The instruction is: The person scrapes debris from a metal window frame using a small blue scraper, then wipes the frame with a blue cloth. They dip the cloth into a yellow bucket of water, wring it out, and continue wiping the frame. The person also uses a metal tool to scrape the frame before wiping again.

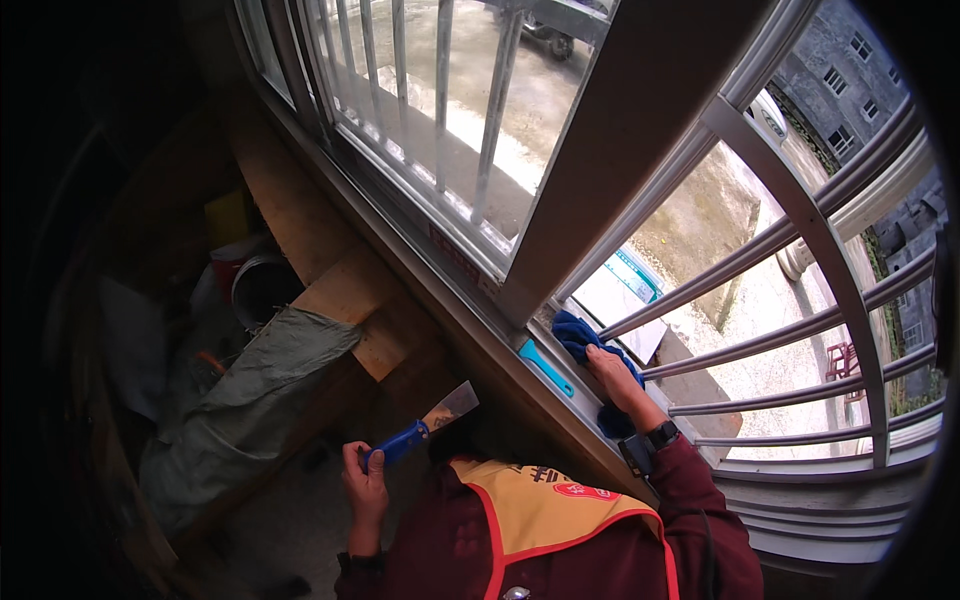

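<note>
A putty knife (450, 409) with a blue handle is gripped in my left hand (366, 480), its metal blade pointing up and to the right in front of my body. My right hand (616, 377) presses on a dark blue cloth (576, 336) at the window track (536, 324), beside the metal bars. Part of the cloth is hidden under the hand, and more blue cloth shows below the wrist. Left of that hand, a turquoise plastic-handled tool (547, 369) lies along the sill, touched by neither hand.
A glass sash (450, 112) stands on the left, joined by a broad dark frame post (637, 135). Curved metal bars (735, 322) guard the opening on the right. Below left are wooden boards (341, 281), a grey-green sheet (255, 397) and a round container (264, 289).
</note>
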Demonstrator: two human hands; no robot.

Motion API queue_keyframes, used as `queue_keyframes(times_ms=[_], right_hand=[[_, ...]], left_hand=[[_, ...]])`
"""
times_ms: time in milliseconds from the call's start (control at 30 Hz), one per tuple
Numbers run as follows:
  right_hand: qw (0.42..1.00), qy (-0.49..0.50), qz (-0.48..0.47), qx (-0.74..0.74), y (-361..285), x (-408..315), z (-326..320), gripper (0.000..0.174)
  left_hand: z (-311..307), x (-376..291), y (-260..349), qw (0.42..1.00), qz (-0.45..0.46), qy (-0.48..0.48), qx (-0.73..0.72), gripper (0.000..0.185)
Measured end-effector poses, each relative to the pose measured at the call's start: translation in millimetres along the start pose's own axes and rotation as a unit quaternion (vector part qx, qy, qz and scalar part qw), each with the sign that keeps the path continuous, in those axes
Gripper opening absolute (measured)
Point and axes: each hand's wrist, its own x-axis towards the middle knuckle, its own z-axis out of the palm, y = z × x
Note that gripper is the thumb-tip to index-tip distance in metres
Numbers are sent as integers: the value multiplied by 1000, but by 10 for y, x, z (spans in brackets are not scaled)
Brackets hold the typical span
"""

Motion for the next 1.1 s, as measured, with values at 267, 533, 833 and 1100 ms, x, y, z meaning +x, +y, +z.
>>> queue_keyframes(times_ms=[267,533,833,1100], right_hand=[[979,173,14,-105,669,-1290,-457,42],[927,271,32,-256,808,-2059,-561,33],[721,444,-114,-520,551,-2438,-376,29],[654,579,16,-487,677,-2458,-326,40]], left_hand=[[146,-75,-13,989,28,-22,-143,40],[335,-107,101,975,65,-48,-205,36],[403,172,574,980,102,-102,-139,28],[730,844,960,965,108,-194,-138,15]])
